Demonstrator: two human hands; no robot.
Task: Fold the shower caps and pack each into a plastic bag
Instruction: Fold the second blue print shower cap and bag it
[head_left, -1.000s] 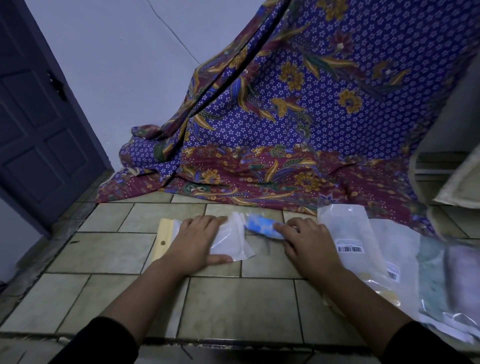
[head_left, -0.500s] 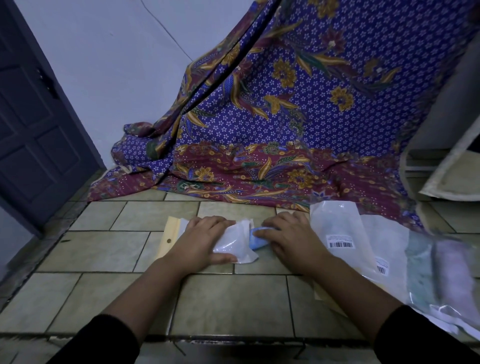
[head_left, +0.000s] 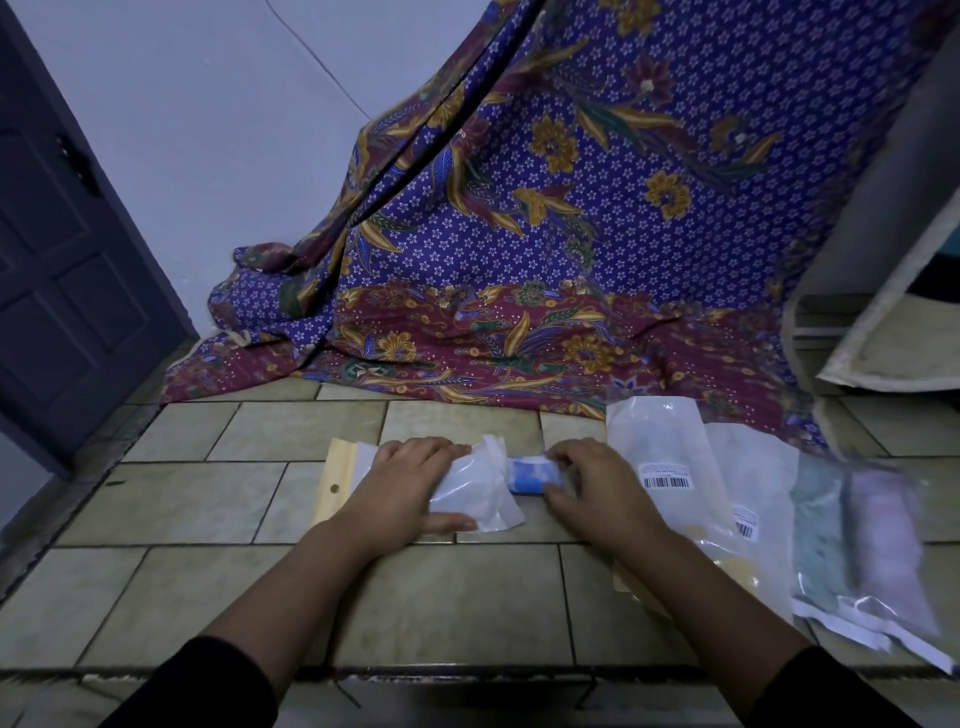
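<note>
I see left hand (head_left: 410, 488) flat on the clear plastic bag (head_left: 480, 501), fingers relaxed. Right hand (head_left: 597, 491) pinches the rolled blue shower cap (head_left: 530, 475) at the bag mouth.

You face a pale wall (head_left: 208, 130) in dim light: dark panelled door (head_left: 67, 270) at left, floral batik cloth (head_left: 597, 208) draped centre-right, beige tiled floor (head_left: 182, 493) below.

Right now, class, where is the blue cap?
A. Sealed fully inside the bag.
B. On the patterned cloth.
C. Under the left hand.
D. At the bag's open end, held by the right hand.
D: the cap shows blue at the mouth of the bag, pinched by the right hand, while the left hand presses the bag flat.
</note>
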